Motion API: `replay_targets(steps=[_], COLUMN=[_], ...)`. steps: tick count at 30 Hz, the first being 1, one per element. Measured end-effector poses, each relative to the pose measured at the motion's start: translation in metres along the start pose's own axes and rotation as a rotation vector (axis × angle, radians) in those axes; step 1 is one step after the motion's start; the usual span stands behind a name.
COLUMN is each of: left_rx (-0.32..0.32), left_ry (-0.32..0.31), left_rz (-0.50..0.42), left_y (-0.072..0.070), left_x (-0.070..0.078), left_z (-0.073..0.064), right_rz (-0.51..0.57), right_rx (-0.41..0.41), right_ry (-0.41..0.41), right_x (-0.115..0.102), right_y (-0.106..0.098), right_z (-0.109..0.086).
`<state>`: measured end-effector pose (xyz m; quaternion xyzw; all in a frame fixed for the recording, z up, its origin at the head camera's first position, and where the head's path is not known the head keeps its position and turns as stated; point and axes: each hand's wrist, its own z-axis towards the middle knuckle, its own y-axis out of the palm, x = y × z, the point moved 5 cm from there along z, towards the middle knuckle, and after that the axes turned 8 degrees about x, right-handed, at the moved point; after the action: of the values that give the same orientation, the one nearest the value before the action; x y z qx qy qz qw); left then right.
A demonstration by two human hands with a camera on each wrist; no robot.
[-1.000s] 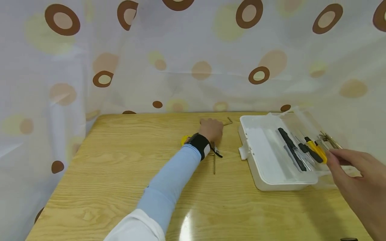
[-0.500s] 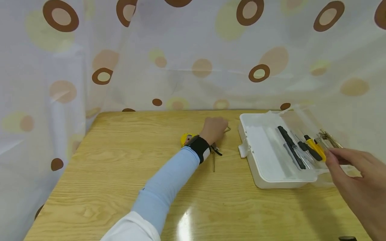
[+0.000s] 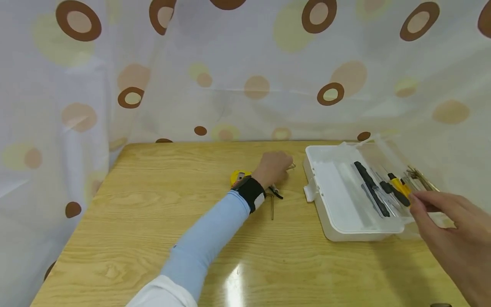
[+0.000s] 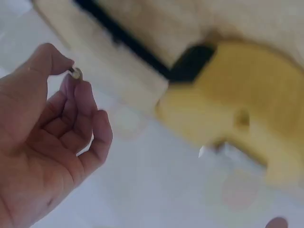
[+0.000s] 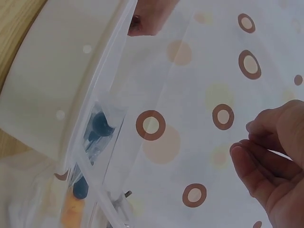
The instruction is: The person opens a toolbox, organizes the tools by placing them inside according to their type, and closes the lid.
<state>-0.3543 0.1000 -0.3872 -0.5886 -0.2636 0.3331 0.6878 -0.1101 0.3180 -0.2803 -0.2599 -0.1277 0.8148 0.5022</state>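
In the head view my left hand (image 3: 273,167) is over the back of the table and pinches a brass-coloured hex key (image 3: 292,166) between thumb and fingertips. Its end (image 4: 75,72) peeks out from the pinch in the left wrist view; the rest is hidden. Close by the hand lie a yellow tape measure (image 3: 236,177), a second L-shaped hex key (image 3: 272,207) and a small black and silver tool (image 3: 277,194), partly covered. At the right, my right hand (image 3: 456,230) hovers beside the tool box (image 3: 333,196), fingers loosely bent. The right wrist view shows nothing between its fingers.
The white box lies opened at the table's right. Its clear side carries a black tool (image 3: 371,187), a yellow-and-black screwdriver (image 3: 400,185) and several brass-coloured keys (image 3: 423,177). A patterned curtain (image 3: 230,85) hangs behind the table. A dark object (image 3: 441,305) shows at the bottom edge.
My left hand has moved to the right and now pinches the hex key near the back edge; the key has shifted slightly nearer. My right hand has drifted slightly left.
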Motion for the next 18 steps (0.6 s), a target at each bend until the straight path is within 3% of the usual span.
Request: replay_targets(steps=[3,5,8,10,14,18], left_rx=[0.016,0.021,0.098,0.191,0.379,0.464], left_ry=[0.087,0.149,0.267,0.361,0.484,0.486], left_rz=[-0.073,-0.072,-0.052,-0.028,-0.023,-0.005], left_y=[-0.023,-0.042,-0.067,-0.080,-0.093,-0.095], left_x=[-0.004,-0.006,-0.001,0.008,0.027,0.041], left_z=[-0.018,-0.037,-0.077,-0.108,-0.168,-0.212], right_rz=[0.025,0.047,0.104,0.157,0.332,0.487], right_rx=[-0.026,-0.017,0.000,-0.004,-0.069,-0.152], right_ry=[-0.064,-0.176,-0.363,-0.493,-0.619,-0.699], right_x=[-0.009,-0.019,-0.040,-0.058,-0.094,-0.126], right_y=[0.006,0.014,0.026,0.035,0.048,0.056], right_z=[0.001,0.001,0.001,-0.001,-0.011,-0.026])
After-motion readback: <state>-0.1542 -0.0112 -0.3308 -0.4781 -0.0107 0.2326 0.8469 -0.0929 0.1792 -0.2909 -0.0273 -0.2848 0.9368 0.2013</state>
